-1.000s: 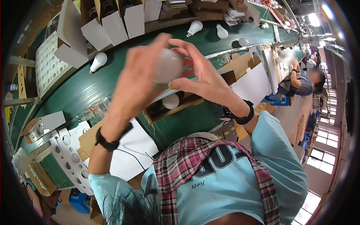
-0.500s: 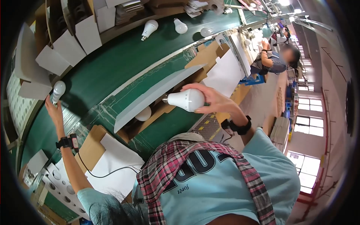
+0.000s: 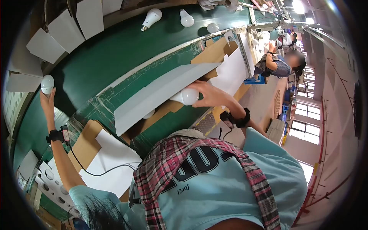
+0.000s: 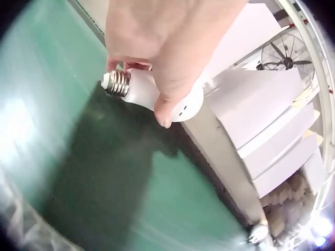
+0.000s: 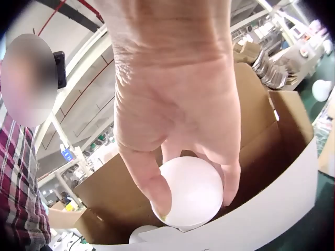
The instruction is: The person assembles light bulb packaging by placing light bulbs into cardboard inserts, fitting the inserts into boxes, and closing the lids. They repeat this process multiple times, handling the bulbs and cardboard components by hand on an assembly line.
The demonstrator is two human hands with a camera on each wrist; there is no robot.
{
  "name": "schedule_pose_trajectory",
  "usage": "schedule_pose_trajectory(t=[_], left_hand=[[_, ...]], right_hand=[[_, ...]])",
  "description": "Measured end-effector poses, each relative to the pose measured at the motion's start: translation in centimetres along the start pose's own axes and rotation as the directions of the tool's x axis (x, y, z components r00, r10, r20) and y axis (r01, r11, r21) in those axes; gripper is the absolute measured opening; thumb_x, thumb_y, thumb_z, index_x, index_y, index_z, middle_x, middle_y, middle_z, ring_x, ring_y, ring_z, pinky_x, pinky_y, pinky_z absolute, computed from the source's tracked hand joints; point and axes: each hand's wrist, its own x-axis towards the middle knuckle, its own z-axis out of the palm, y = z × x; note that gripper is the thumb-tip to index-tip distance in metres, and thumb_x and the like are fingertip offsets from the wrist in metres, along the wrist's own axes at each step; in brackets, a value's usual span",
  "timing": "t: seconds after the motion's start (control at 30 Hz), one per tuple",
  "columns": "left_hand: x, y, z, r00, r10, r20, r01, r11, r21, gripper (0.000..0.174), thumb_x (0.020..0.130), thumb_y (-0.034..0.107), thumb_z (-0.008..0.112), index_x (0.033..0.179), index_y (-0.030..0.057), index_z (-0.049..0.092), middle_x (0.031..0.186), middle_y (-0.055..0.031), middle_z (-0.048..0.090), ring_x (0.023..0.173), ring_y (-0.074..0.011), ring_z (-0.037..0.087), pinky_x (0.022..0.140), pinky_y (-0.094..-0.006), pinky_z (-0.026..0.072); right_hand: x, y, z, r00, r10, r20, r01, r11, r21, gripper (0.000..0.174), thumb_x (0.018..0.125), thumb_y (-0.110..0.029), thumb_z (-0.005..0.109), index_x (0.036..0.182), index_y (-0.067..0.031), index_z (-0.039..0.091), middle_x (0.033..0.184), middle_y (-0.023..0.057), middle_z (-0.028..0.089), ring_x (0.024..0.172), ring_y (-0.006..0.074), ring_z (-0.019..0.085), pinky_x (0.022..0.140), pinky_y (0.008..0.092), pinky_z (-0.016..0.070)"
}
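Observation:
My left hand (image 3: pixel 47 107) is stretched out to the far left and grips a white light bulb (image 3: pixel 47 84) over the green belt. In the left wrist view, thumb and fingers pinch that bulb's body, its silver screw base (image 4: pixel 116 83) pointing left. My right hand (image 3: pixel 211 94) holds another light bulb (image 3: pixel 189 96) by its round dome at the mouth of an open carton (image 3: pixel 165 88), white outside and brown inside. From the right wrist, the dome (image 5: pixel 192 191) sits between thumb and fingers, inside the carton walls. A further bulb (image 5: pixel 144 233) lies partly hidden in the carton.
Two bulbs (image 3: pixel 152 18) (image 3: pixel 187 18) and a smaller white dome (image 3: pixel 212 28) lie on the far belt (image 3: pixel 126 46). White boxes (image 3: pixel 90 19) line its far left edge. An open carton (image 3: pixel 228 69) stands right of mine. Another person (image 3: pixel 280 63) works beyond.
My hands were together around a bulb, then parted. The left reached far left and grips a bulb that lay on the belt. The right has lowered its bulb into the carton's mouth.

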Motion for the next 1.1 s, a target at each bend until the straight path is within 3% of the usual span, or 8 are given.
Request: schedule_pose_trajectory(t=[0.13, 0.37, 0.57, 0.63, 0.7, 0.83, 0.97, 1.1], left_hand=[[-3.1, 7.6, -1.7, 0.944, -0.315, 0.094, 0.328, 0.881, -0.342, 0.042, 0.087, 0.034, 0.067, 0.111, 0.0021, 0.055, 0.088, -0.0047, 0.059, 0.075, -0.0079, 0.053, 0.064, -0.0228, 0.0433], [-9.7, 19.0, -6.2, 0.955, -0.232, 0.187, 0.287, 0.881, -0.376, 0.035, 0.09, 0.03, 0.063, 0.105, 0.0004, 0.054, 0.078, -0.001, 0.054, 0.067, -0.007, 0.046, 0.059, -0.0221, 0.0355], [-16.3, 28.7, -10.0, 0.9, -0.181, 0.396, 0.374, 0.788, -0.489, 0.049, 0.086, 0.014, 0.065, 0.127, -0.0015, 0.044, 0.108, -0.0105, 0.061, 0.092, -0.0145, 0.06, 0.081, -0.0262, 0.0475], [-18.0, 32.3, -9.9, 0.834, -0.172, 0.524, 0.482, 0.689, -0.541, 0.056, 0.083, 0.004, 0.067, 0.132, -0.0001, 0.041, 0.109, -0.0104, 0.061, 0.097, -0.0166, 0.061, 0.086, -0.0285, 0.0488], [-18.5, 35.7, -8.9, 0.748, -0.07, 0.66, 0.536, 0.649, -0.539, 0.062, 0.079, 0.001, 0.07, 0.133, 0.0006, 0.04, 0.109, -0.0101, 0.061, 0.098, -0.0161, 0.06, 0.085, -0.0283, 0.0482], [-19.0, 40.0, -5.5, 0.68, 0.065, 0.73, 0.467, 0.73, -0.5, 0.065, 0.075, 0.007, 0.074, 0.132, -0.0007, 0.044, 0.108, -0.01, 0.061, 0.097, -0.0167, 0.058, 0.085, -0.0304, 0.0467], [-18.9, 43.0, -1.7, 0.729, 0.225, 0.647, 0.102, 0.899, -0.427, 0.066, 0.072, 0.008, 0.076, 0.131, 0.0021, 0.046, 0.112, -0.0183, 0.062, 0.103, -0.0272, 0.061, 0.089, -0.0361, 0.0476], [-18.6, 46.2, 1.6, 0.583, 0.279, 0.763, 0.09, 0.911, -0.402, 0.065, 0.072, 0.009, 0.076, 0.13, 0.0076, 0.049, 0.116, -0.0172, 0.06, 0.105, -0.0355, 0.059, 0.089, -0.0402, 0.0488]], right_hand=[[1.0, 1.0, 0.4, 0.987, 0.084, -0.138, -0.075, 0.995, 0.071, 0.061, 0.063, -0.02, 0.071, 0.117, 0.0022, 0.055, 0.11, 0.024, 0.06, 0.104, 0.0363, 0.057, 0.091, 0.0399, 0.0442], [4.2, 2.9, 2.7, 0.984, 0.18, -0.015, -0.18, 0.977, -0.11, 0.061, 0.065, -0.024, 0.068, 0.115, 0.0068, 0.053, 0.111, 0.0305, 0.056, 0.102, 0.0425, 0.055, 0.089, 0.0399, 0.0451], [7.8, 4.2, 6.3, 0.998, 0.026, -0.061, -0.044, 0.95, -0.311, 0.056, 0.064, -0.021, 0.067, 0.11, 0.0086, 0.055, 0.108, 0.0311, 0.057, 0.102, 0.0417, 0.056, 0.089, 0.0396, 0.0464], [9.3, 6.7, 7.3, 0.961, -0.233, 0.148, 0.271, 0.687, -0.675, 0.055, 0.066, -0.017, 0.066, 0.112, 0.0092, 0.054, 0.108, 0.0303, 0.058, 0.101, 0.0449, 0.056, 0.089, 0.0445, 0.0466], [7.7, 3.5, 6.3, 0.997, 0.003, -0.08, -0.02, 0.976, -0.219, 0.05, 0.068, -0.011, 0.062, 0.111, 0.0121, 0.052, 0.108, 0.0318, 0.057, 0.1, 0.0468, 0.056, 0.086, 0.0498, 0.0477], [1.9, 1.2, 5.3, 0.909, -0.152, -0.388, -0.067, 0.866, -0.495, 0.066, 0.078, -0.021, 0.068, 0.133, 0.0004, 0.039, 0.124, 0.0224, 0.052, 0.108, 0.0353, 0.056, 0.093, 0.0438, 0.0447], [-4.2, -0.9, 2.0, 0.98, -0.158, -0.125, 0.201, 0.796, 0.571, 0.06, 0.086, -0.03, 0.065, 0.134, -0.0042, 0.04, 0.131, 0.0143, 0.049, 0.113, 0.0234, 0.054, 0.088, 0.0331, 0.0469], [-7.1, -0.4, 1.9, 0.93, -0.365, -0.052, 0.338, 0.79, 0.511, 0.07, 0.079, -0.02, 0.072, 0.139, -0.0107, 0.038, 0.134, 0.0108, 0.045, 0.117, 0.0228, 0.051, 0.095, 0.036, 0.0459]])
